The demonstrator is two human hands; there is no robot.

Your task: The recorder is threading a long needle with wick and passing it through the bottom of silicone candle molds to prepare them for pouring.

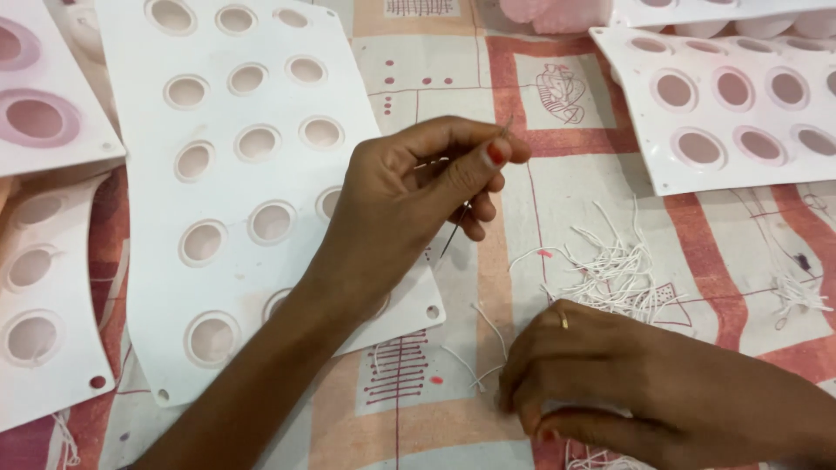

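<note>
My left hand [409, 204] is raised over the table's middle, its thumb and fingers pinching a thin metal needle [457, 228] that slants down and to the left. It hovers over the right edge of a white mould sheet [261, 52] with rows of round cups. My right hand [592, 374] rests low on the patterned cloth [453, 78], fingers curled down onto a short white wick piece [489, 324]. A ring shows on one finger. A loose pile of white wick pieces [620, 270] lies just above that hand.
More white mould sheets lie at the left edge [43, 305], top left [35, 113] and top right [731, 104]. A smaller bunch of wick threads [797, 294] sits at the far right. Pink objects [557, 13] are at the top edge.
</note>
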